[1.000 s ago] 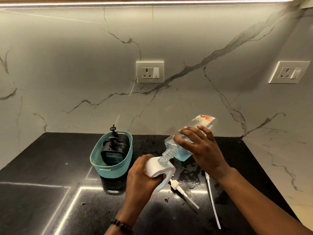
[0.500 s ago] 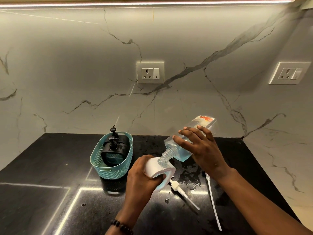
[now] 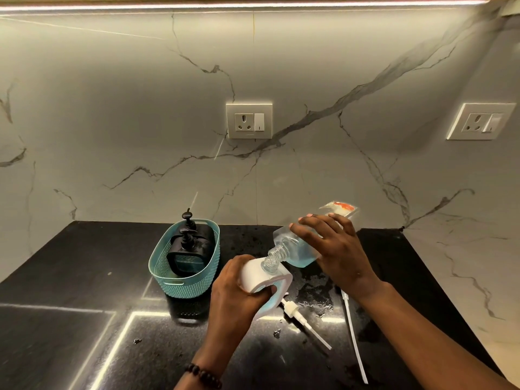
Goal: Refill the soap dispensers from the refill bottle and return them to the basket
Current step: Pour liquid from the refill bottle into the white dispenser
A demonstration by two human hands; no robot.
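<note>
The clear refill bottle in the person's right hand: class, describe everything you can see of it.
The refill bottle looks like clear plastic, squarish in body, with a ribbed threaded neck and no cap. Pale blue liquid pools in its lower part. A label with an orange-red mark shows near its base. It is tipped steeply, base up toward the wall, neck down into the opening of the white dispenser. The right hand grips its body from above; the left hand holds the dispenser below it, over the black counter.

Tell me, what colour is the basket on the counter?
Teal, with a woven-look wall; the basket shows in the head view.
</note>
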